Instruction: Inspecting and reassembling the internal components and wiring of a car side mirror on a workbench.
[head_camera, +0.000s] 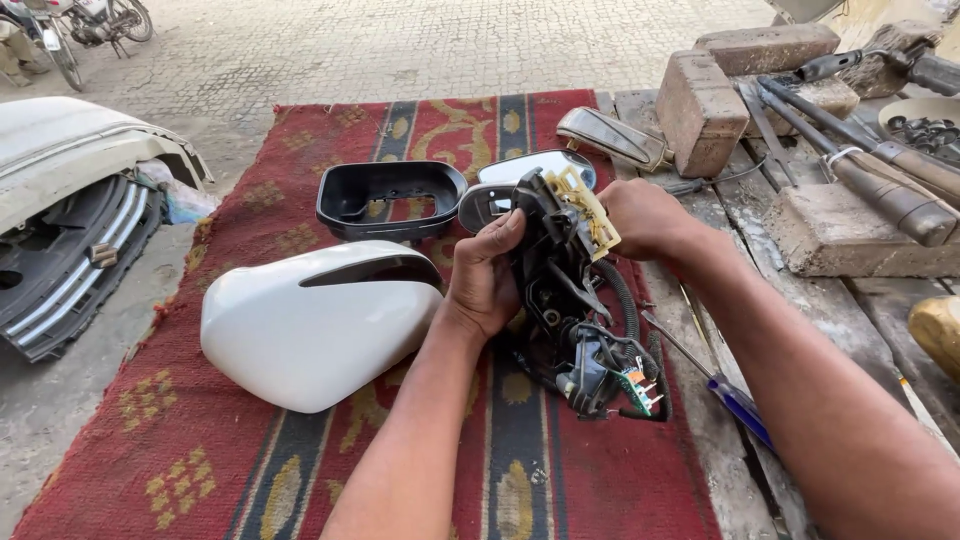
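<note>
Head view: the left hand (487, 275) and right hand (640, 215) both grip a black mirror mechanism (560, 290), held upright above a red rug (300, 430). The left hand is closed around its left edge; the right hand is closed on its upper right, beside a yellowish connector (585, 205). A wire loom (620, 350) hangs from the mechanism's lower end and ends in a small green plug (640, 388).

A white mirror cover (310, 325) lies on the rug just left of the left hand. A black frame (390, 197) and mirror glass (535, 165) lie behind. A blue-handled screwdriver (735, 400) lies on the wooden surface (880, 310), right of the rug. Bricks (700, 105) and hammers (870, 165) sit further right.
</note>
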